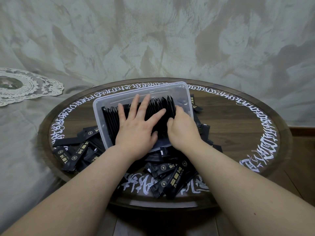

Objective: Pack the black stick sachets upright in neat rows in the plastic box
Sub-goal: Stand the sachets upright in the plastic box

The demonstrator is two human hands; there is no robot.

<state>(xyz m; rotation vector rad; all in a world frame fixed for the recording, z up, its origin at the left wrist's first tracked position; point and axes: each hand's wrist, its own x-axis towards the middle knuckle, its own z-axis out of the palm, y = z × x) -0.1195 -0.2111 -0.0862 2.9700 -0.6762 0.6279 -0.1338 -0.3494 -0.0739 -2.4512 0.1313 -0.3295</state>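
Sachets (112, 116), black and stick-shaped, are standing on edge in one tight row inside the plastic box (100, 106); they are packed too close and too much covered by the hands to be counted, though at least a dozen thin edges are showing. One box is sitting on one round wooden table (238, 133), which is carrying a ring of white script around its rim. The box is lying turned at an angle, its far right corner pointing away.

Two bare hands are reaching into the box. The left hand (136, 126) is lying flat on top of the row, its fingers straight and spread, pressing down on the upper edges of the sachets. The right hand (182, 128) is sitting at the right end of the row with its fingers curled down among the sachets there; its fingertips are hidden, so whether it is gripping any cannot be told.

Loose sachets (172, 178) are lying flat in a jumble on the table around the box: a heap of roughly ten near the front edge between the forearms, another cluster of about six to the left of the box, and a few more poking out beside its right wall. Several are showing gold print and a round emblem.

One white lace doily (25, 86) is resting on the grey-green cloth (25, 133) to the far left, well apart from the table.
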